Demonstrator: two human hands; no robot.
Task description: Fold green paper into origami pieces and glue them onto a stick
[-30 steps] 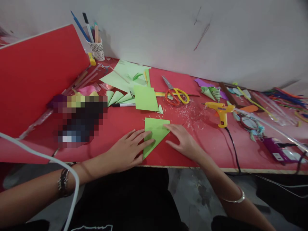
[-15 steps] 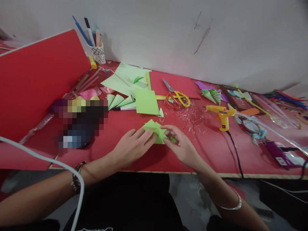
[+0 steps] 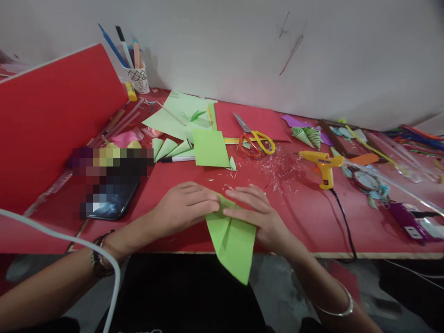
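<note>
A creased sheet of bright green paper (image 3: pixel 237 245) is between my hands at the table's front edge, its lower corner hanging past the edge over my lap. My left hand (image 3: pixel 187 206) grips its upper left part, fingers pressed together, thumb hidden. My right hand (image 3: pixel 258 215) holds the upper right side, with fingers across the top and the thumb out of sight behind. Just beyond lies a flat green paper square (image 3: pixel 211 148). Scissors (image 3: pixel 248 134) with one red and one yellow handle rest behind, partly on red sheets (image 3: pixel 253 118).
A yellow glue gun (image 3: pixel 323 166) lies to the right, its black cord (image 3: pixel 343 226) running off the front edge. At left are a dark phone (image 3: pixel 114 199), rolled green paper cones (image 3: pixel 171 149) and a pen cup (image 3: pixel 138 78). A white cable (image 3: pixel 86 243) crosses the near left.
The green paper has come toward me and opened out, its lower part now over the table edge. My right hand has turned flatter over the paper; my left stays at its upper left.
</note>
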